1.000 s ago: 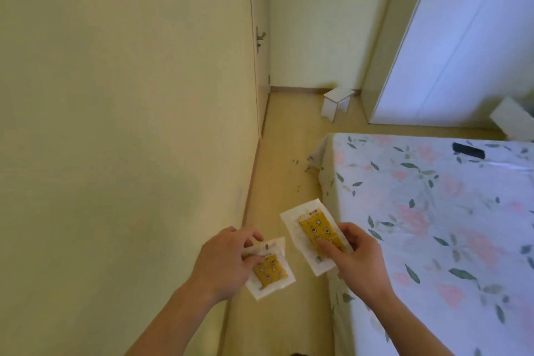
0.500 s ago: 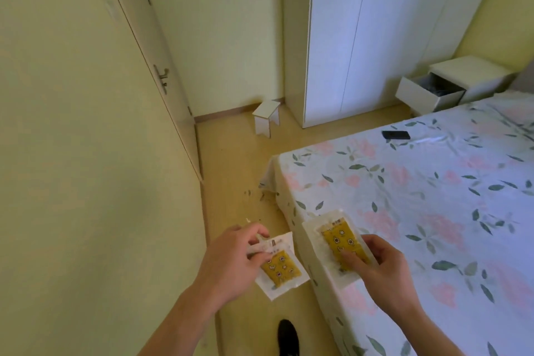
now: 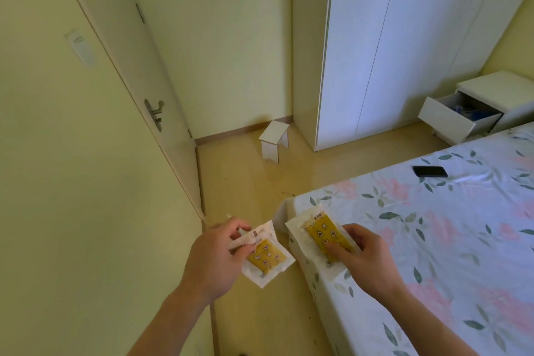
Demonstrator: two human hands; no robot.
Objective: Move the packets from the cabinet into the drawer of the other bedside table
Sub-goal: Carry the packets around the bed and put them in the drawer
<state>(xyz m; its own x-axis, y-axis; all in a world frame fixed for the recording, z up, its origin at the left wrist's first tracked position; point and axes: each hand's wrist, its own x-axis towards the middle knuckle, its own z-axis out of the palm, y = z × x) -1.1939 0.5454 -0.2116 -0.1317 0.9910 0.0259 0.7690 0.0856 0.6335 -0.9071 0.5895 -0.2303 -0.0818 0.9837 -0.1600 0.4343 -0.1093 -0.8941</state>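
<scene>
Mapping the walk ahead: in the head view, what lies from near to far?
Right hand gripping a yellow-printed white packet → black phone on the floral bedsheet → open white bedside-table drawer.

Floral bed (image 3: 433, 240) at right, black phone (image 3: 429, 171) lying on it. White wardrobe (image 3: 390, 46) beyond the bed's far side. Small white stool (image 3: 274, 141) left of the wardrobe, door (image 3: 138, 89) further left.

White bedside table (image 3: 501, 91) cut off by the right edge, contents of its open drawer (image 3: 459, 115) too dim to tell, print on the yellow-and-white packets (image 3: 267, 254) too small to read, floral-sheeted bed (image 3: 433, 240) cut off at right and bottom
</scene>
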